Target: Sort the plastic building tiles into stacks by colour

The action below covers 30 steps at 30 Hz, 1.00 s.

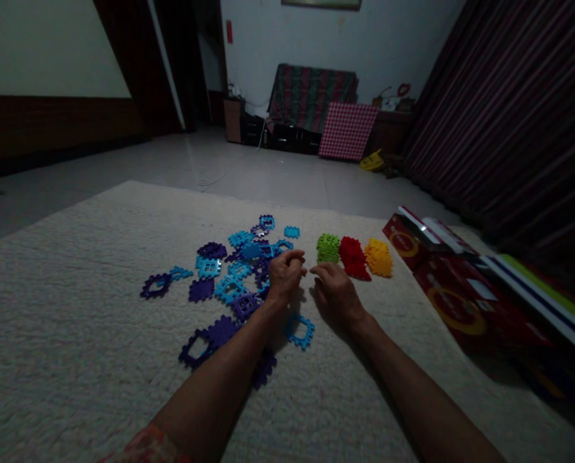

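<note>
My left hand (286, 276) hovers at the right side of a loose heap of blue and purple toothed plastic building tiles; its fingers are loosely bent and apart, with nothing visible in them. Across a small gap, my right hand (336, 290) has its fingers bent toward the left, also with nothing visible in them. Just beyond it stand a green tile stack (328, 247), a red tile stack (354, 258) and a yellow tile stack (379, 258). A light blue open-frame tile (301, 331) lies between my forearms. My left arm hides part of the purple tiles (222, 331).
A cream textured mat (99, 270) lies under everything. Red boxes (456, 302) line its right side. Farther back are the tiled floor (181, 164), a cloth-covered cabinet (311, 96) and a red checked panel (348, 130). A dark curtain (509, 109) hangs at right.
</note>
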Each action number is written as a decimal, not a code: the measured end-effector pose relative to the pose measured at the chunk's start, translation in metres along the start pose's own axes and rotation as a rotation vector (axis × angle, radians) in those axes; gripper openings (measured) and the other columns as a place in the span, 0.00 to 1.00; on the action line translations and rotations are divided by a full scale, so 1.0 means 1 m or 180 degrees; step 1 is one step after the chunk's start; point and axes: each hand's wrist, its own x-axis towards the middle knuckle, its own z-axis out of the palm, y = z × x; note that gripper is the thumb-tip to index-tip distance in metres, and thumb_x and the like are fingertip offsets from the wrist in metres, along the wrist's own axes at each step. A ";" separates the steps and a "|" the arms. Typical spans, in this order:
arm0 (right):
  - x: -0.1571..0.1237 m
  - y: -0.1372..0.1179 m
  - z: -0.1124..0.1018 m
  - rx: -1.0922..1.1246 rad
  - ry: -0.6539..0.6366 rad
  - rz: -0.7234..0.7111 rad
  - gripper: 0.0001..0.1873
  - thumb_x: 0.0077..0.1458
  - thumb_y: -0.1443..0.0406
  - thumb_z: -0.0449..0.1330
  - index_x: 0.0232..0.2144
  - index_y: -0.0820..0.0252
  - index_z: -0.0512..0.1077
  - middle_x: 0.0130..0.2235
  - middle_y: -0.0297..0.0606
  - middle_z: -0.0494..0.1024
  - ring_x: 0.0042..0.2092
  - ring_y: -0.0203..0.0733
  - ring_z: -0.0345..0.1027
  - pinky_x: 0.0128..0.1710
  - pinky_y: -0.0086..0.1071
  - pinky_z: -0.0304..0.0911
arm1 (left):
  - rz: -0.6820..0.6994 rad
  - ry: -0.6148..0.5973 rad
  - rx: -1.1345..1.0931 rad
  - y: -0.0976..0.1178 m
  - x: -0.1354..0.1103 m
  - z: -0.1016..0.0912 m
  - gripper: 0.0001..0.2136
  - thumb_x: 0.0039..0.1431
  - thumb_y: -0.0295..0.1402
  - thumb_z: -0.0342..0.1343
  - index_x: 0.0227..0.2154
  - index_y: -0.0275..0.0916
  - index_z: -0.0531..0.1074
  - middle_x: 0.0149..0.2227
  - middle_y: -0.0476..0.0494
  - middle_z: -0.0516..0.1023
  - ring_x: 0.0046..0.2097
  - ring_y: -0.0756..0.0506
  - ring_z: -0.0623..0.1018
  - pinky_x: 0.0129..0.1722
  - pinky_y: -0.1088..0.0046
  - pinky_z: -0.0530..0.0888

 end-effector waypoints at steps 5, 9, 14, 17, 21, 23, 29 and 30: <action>-0.019 -0.016 0.009 0.0467 -0.0220 0.0248 0.11 0.57 0.73 0.53 0.39 0.59 0.71 0.40 0.43 0.74 0.44 0.46 0.67 0.46 0.38 0.64 | -0.0313 -0.0185 -0.0299 0.024 0.004 -0.008 0.13 0.43 0.25 0.53 0.33 0.34 0.77 0.27 0.48 0.77 0.23 0.54 0.75 0.24 0.80 0.69; -0.019 -0.022 0.017 0.0481 -0.0135 0.0575 0.10 0.54 0.74 0.52 0.32 0.57 0.71 0.36 0.40 0.74 0.42 0.45 0.66 0.46 0.38 0.63 | -0.0473 -0.0640 0.0175 0.031 0.009 -0.015 0.12 0.45 0.24 0.54 0.33 0.34 0.78 0.25 0.47 0.78 0.23 0.53 0.75 0.24 0.80 0.70; -0.007 -0.028 0.029 0.0115 0.0045 0.1203 0.10 0.50 0.73 0.53 0.29 0.57 0.72 0.33 0.39 0.73 0.39 0.44 0.66 0.44 0.37 0.61 | 0.0446 -0.0665 0.1736 0.032 0.018 -0.032 0.14 0.52 0.24 0.52 0.36 0.37 0.81 0.29 0.45 0.81 0.33 0.47 0.80 0.37 0.72 0.76; -0.004 -0.031 0.035 -0.0051 0.0059 0.1403 0.10 0.50 0.73 0.53 0.28 0.58 0.72 0.33 0.41 0.73 0.39 0.45 0.65 0.44 0.37 0.61 | 0.1288 -0.0128 0.2576 0.039 0.025 -0.049 0.17 0.54 0.22 0.49 0.40 0.38 0.81 0.42 0.41 0.83 0.47 0.43 0.80 0.53 0.66 0.74; -0.002 -0.032 0.043 0.0258 0.0228 0.1258 0.15 0.50 0.75 0.51 0.36 0.60 0.74 0.38 0.45 0.75 0.44 0.48 0.68 0.48 0.41 0.64 | 0.1528 0.0172 0.3281 0.043 0.040 -0.074 0.22 0.52 0.19 0.49 0.50 0.34 0.76 0.51 0.36 0.79 0.56 0.40 0.75 0.61 0.63 0.69; 0.003 -0.034 0.048 0.0489 0.0396 0.0981 0.20 0.50 0.75 0.50 0.44 0.62 0.72 0.45 0.48 0.75 0.50 0.48 0.67 0.54 0.42 0.64 | 0.1392 0.0085 0.3552 0.039 0.046 -0.084 0.25 0.51 0.18 0.49 0.53 0.34 0.74 0.53 0.35 0.78 0.57 0.40 0.75 0.62 0.62 0.68; 0.018 -0.040 0.064 0.0359 0.0136 0.0925 0.24 0.53 0.72 0.52 0.53 0.65 0.69 0.58 0.54 0.69 0.61 0.54 0.61 0.61 0.51 0.59 | 0.0931 -0.0154 0.3987 0.027 0.049 -0.095 0.25 0.55 0.20 0.48 0.56 0.35 0.73 0.54 0.35 0.78 0.56 0.40 0.76 0.59 0.64 0.69; 0.019 -0.040 0.067 0.0364 0.0043 0.0961 0.24 0.54 0.72 0.52 0.53 0.65 0.69 0.58 0.54 0.70 0.61 0.54 0.61 0.61 0.51 0.59 | 0.0855 -0.0180 0.3999 0.027 0.049 -0.096 0.25 0.56 0.20 0.48 0.56 0.35 0.73 0.53 0.35 0.79 0.55 0.40 0.77 0.58 0.64 0.70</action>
